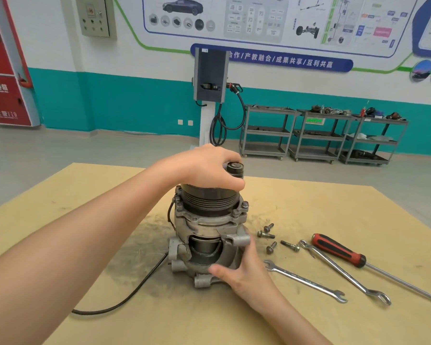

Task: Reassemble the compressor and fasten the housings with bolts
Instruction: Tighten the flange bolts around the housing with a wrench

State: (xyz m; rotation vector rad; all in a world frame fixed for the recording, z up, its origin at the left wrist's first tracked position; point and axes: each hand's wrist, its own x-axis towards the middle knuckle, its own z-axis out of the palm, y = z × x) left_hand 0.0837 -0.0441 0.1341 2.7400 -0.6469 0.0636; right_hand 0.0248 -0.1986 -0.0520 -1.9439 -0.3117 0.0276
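**Compressor upright on the counter, both hands on it**

Compressor [209, 227] stands on end near the middle of the tan counter [309, 319], pulley end up, on a dark smudged patch of the surface. The left hand [207, 168] lies over the top, fingers curled down around the black grooved pulley [210, 200], with the hub cap showing just past the knuckles. The right hand [244, 267] grips the lower housing [230, 257] from the right side, thumb pressed against its front edge and fingers wrapped behind out of sight. Between the upper housing [197, 220] and the lower one a gap shows a dark cylinder inside. A black cable [125, 297] runs from the compressor's left side across the counter toward the near edge.

Four loose bolts [271, 239] lie just right of the compressor. Beyond them rest two combination wrenches [306, 281], roughly parallel, and a screwdriver [339, 250] with a red and black handle, its shaft pointing to the right edge.

Farther back, on the floor, stand a charging post [210, 75] and grey shelf carts [266, 130] against a white and teal wall.
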